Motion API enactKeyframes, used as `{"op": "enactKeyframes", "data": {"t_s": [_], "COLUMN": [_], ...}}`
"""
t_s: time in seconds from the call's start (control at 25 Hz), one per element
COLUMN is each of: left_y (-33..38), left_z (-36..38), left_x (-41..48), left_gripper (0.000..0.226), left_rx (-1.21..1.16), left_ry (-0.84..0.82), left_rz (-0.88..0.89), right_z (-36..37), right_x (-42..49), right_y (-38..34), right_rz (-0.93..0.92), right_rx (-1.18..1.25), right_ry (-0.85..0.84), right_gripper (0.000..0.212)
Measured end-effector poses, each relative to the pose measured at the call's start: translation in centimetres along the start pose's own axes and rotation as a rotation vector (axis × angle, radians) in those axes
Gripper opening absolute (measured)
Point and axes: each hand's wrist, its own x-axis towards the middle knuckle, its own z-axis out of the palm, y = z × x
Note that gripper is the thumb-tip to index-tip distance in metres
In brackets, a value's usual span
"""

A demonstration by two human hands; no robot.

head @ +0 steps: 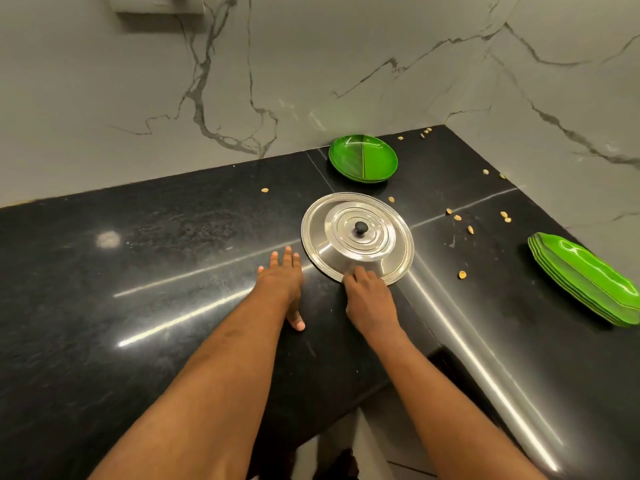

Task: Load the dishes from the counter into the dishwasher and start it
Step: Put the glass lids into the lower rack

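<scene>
1. Grey marble wall (346, 64) with dark veins runs behind and along the right side, meeting in a corner at the back.
2. Below it lies a glossy black stone worktop (138, 271), streaked with long reflections of light. It wraps round that corner.
3. Two bare forearms reach in from the near edge. The left hand (282, 282) lies flat on the worktop, palm down, fingers spread and straight, thumb pointing back toward the person. It holds nothing and sits just left of the lid without touching it.
4. The right hand (369, 296) is at the near edge of the steel lid (372, 245), fingers curled over the rim and gripping it there.
5. That steel lid is round and domed with a broad flat rim, and it rests on the worktop near the middle, ahead of both hands. I cannot tell whether the outer rim is part of it or a separate plate beneath.
6. A stack of long green plates (585, 278) sits well to the right, near the worktop's edge.
7. A round green divided plate (363, 161) lies behind the lid, close to the wall, with at least one more under it.
8. A small black knob (361, 228) stands at the lid's centre.
9. Pale seeds (470, 229) are scattered across the worktop, mostly between the lid and the right wall.
</scene>
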Motion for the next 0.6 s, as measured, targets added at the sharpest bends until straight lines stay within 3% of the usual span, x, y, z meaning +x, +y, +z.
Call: {"op": "enactKeyframes", "data": {"t_s": [0.28,0.6], "left_y": [-0.3,3.0], "left_z": [2.5,8.0], "left_x": [-2.0,-8.1], "left_gripper": [0.131,0.137], "left_rx": [-0.063,-0.079], "left_ry": [0.096,0.051], "left_rz": [0.007,-0.032], "right_z": [0.5,1.3], "right_x": [-6.3,-13.1], "right_y": [-0.3,0.2], "right_rz": [0.046,0.070], "right_rx": [-0.009,0.048], "right_ry": [0.019,-0.047], "right_gripper": [0.018,0.047]}}
